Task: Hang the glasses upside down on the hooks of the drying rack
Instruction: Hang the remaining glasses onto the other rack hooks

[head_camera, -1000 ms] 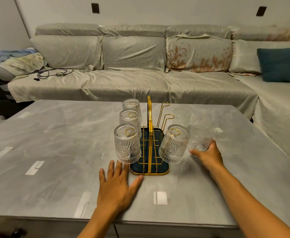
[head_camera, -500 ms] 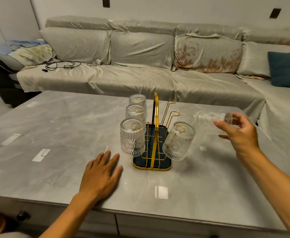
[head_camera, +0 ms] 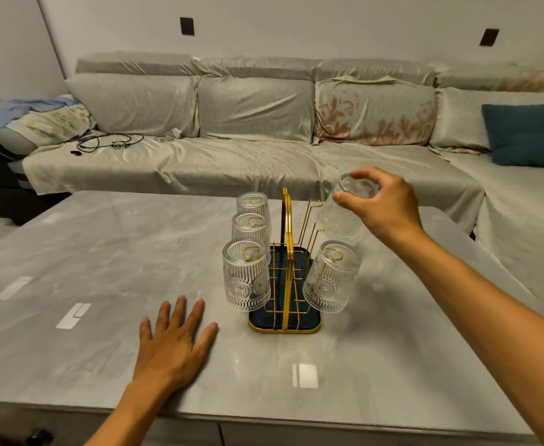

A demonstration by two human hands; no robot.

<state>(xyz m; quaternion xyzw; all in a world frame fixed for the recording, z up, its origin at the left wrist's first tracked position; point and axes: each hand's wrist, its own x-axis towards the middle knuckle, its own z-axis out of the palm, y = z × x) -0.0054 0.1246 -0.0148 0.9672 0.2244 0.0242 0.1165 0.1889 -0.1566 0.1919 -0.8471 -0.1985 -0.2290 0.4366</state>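
Observation:
A gold wire drying rack [head_camera: 286, 320] with a dark tray base stands mid-table. Three ribbed clear glasses hang upside down on its left hooks: near [head_camera: 246, 278], middle [head_camera: 249, 228], far [head_camera: 253, 202]. One more glass [head_camera: 330, 278] hangs on the near right hook. My right hand [head_camera: 383, 204] grips a further glass [head_camera: 338, 220] by its base, mouth down, over the middle right hook. The far right hook [head_camera: 312, 206] is bare. My left hand [head_camera: 174, 346] lies flat on the table, fingers spread, left of the rack.
The grey marble-look table [head_camera: 103, 252] has its near edge at the bottom of the view. A long covered sofa [head_camera: 232, 162] runs behind it, with cables [head_camera: 109, 143] and a teal cushion [head_camera: 524, 133].
My right hand lifted the glass off the table at the right, turned it mouth down and brought it left over the rack's right side. My left hand stayed flat on the table.

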